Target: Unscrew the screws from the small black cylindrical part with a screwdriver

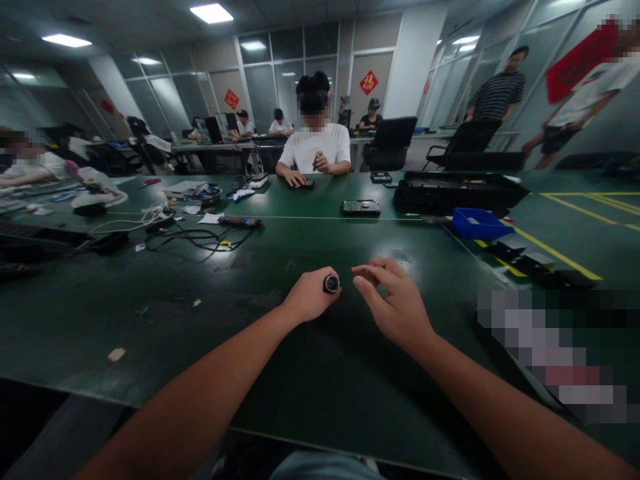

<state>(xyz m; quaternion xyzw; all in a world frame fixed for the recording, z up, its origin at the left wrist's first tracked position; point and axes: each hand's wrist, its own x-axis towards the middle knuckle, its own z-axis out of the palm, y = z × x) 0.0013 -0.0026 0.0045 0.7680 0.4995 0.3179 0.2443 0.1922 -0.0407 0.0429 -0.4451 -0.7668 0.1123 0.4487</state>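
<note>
My left hand (311,295) is wrapped around a black cylinder (331,284) held upright above the table. Its round, silver-rimmed end faces up toward me; the rest is hidden inside my fist. Just to the right, my right hand (393,297) hovers with curved fingers, thumb and index tip apart, not touching the cylinder. I make out nothing held in it, though the inner side of the fingers is in shadow. Beyond both hands, a hard drive (361,207) with a green circuit board lies on the green table (280,257).
Black cables and a grey pen-shaped tool (241,221) lie to the left. At the right stand a black tray (460,190), a blue bin (481,223) and several dark blocks (530,263). Across the table sits a co-worker (314,147), one hand on a circuit board.
</note>
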